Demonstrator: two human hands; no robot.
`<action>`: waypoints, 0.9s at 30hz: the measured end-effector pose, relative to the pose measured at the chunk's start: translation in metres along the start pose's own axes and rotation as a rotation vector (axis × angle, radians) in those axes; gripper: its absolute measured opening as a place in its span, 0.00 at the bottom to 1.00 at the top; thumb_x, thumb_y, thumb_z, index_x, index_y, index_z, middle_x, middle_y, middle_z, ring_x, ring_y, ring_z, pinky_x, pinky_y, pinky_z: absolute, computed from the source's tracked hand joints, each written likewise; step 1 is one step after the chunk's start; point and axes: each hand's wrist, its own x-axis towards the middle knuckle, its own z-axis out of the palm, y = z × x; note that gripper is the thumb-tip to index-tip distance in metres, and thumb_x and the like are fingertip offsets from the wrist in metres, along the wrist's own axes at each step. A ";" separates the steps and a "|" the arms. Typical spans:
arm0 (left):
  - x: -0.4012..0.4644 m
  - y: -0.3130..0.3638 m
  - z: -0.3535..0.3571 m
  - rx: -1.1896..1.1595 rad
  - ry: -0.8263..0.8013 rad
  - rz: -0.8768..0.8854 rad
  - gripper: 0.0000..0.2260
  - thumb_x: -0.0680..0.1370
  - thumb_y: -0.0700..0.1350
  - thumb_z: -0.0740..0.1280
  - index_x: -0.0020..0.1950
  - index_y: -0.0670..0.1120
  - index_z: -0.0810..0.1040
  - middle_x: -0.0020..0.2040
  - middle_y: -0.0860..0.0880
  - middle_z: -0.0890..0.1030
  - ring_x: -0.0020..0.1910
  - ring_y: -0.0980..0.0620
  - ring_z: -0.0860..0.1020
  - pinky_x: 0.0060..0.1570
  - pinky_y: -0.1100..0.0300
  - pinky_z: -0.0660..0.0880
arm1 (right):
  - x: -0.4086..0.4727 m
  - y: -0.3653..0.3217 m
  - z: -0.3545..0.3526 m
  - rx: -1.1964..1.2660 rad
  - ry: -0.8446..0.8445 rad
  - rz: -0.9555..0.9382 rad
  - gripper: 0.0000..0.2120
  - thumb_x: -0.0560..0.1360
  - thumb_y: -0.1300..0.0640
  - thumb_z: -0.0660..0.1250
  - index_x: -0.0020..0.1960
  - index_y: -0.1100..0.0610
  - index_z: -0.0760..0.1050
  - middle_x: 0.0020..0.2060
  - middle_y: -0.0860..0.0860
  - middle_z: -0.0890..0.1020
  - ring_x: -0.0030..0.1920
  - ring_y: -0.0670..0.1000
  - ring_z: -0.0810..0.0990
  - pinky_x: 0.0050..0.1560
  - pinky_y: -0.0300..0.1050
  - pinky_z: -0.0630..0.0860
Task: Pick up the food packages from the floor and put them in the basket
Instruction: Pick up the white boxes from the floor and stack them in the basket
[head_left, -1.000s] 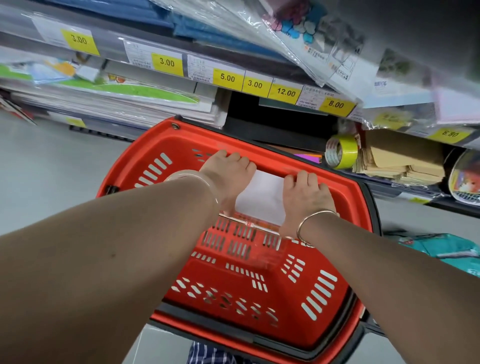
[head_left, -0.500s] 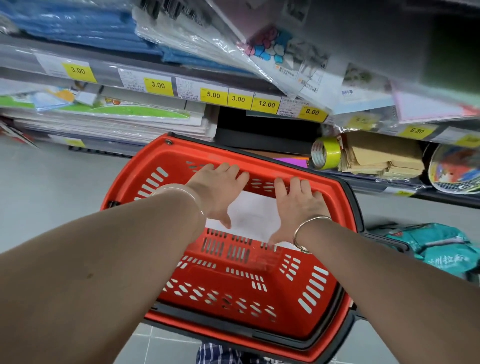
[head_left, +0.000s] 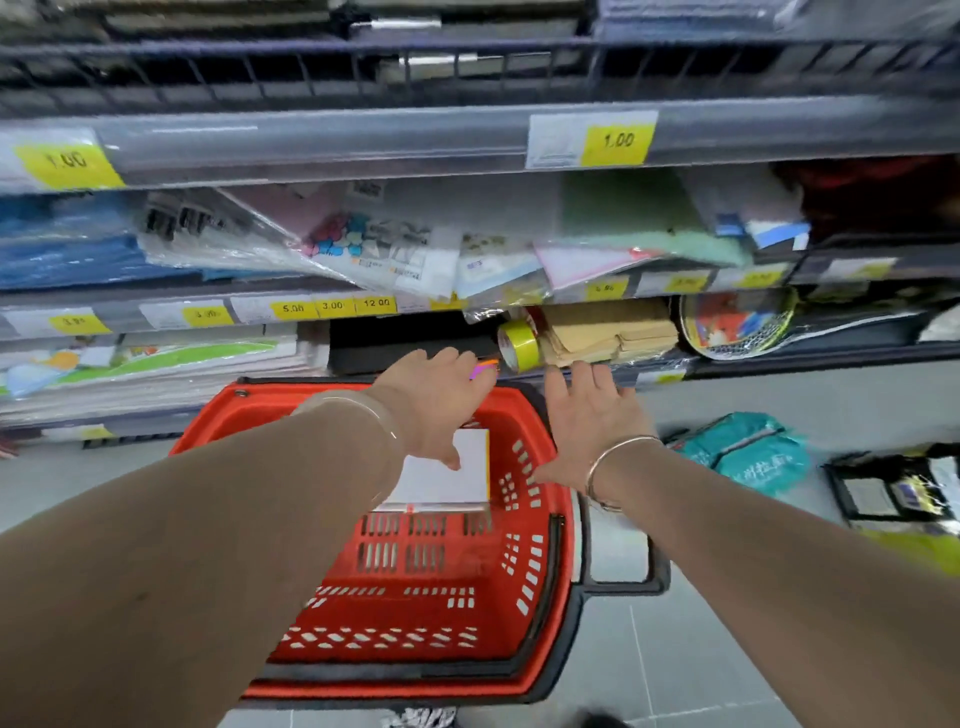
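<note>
A red plastic basket (head_left: 540, 545) sits on the grey floor in front of the shelves. A white flat package (head_left: 457, 478) lies inside it at the far end. My left hand (head_left: 431, 400) hovers over the basket's far rim, fingers spread, holding nothing. My right hand (head_left: 587, 421) is above the basket's right rim, also spread and empty. On the floor to the right lie a teal food package (head_left: 748, 452) and a dark package with yellow print (head_left: 893, 493).
Store shelves (head_left: 467, 145) with price tags, stationery, a yellow tape roll (head_left: 519, 345) and brown envelopes (head_left: 613, 327) stand close behind the basket. The basket's dark handle (head_left: 623, 584) sticks out to its right. Grey floor tiles (head_left: 649, 665) run alongside the basket.
Both hands have let go of the white package, which now lies in the basket, and have lifted up and to the right. The view has tilted upward.
</note>
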 end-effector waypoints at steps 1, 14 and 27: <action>0.003 0.007 -0.009 0.011 0.009 0.008 0.41 0.68 0.61 0.73 0.73 0.46 0.58 0.64 0.46 0.69 0.64 0.45 0.68 0.58 0.50 0.69 | -0.006 0.010 -0.001 0.012 0.010 0.016 0.47 0.67 0.38 0.72 0.73 0.58 0.52 0.66 0.57 0.63 0.67 0.57 0.62 0.63 0.51 0.67; 0.069 0.259 -0.160 0.220 0.072 0.290 0.37 0.68 0.57 0.73 0.70 0.45 0.60 0.64 0.45 0.69 0.65 0.44 0.68 0.60 0.49 0.71 | -0.184 0.240 0.052 0.187 0.064 0.403 0.45 0.68 0.43 0.73 0.73 0.59 0.53 0.65 0.56 0.65 0.66 0.56 0.65 0.59 0.50 0.69; 0.153 0.570 -0.236 0.302 0.105 0.592 0.42 0.71 0.57 0.71 0.76 0.46 0.51 0.69 0.45 0.64 0.69 0.45 0.64 0.65 0.50 0.65 | -0.367 0.474 0.175 0.325 -0.058 0.802 0.43 0.69 0.49 0.72 0.74 0.59 0.52 0.65 0.57 0.65 0.66 0.57 0.64 0.58 0.50 0.69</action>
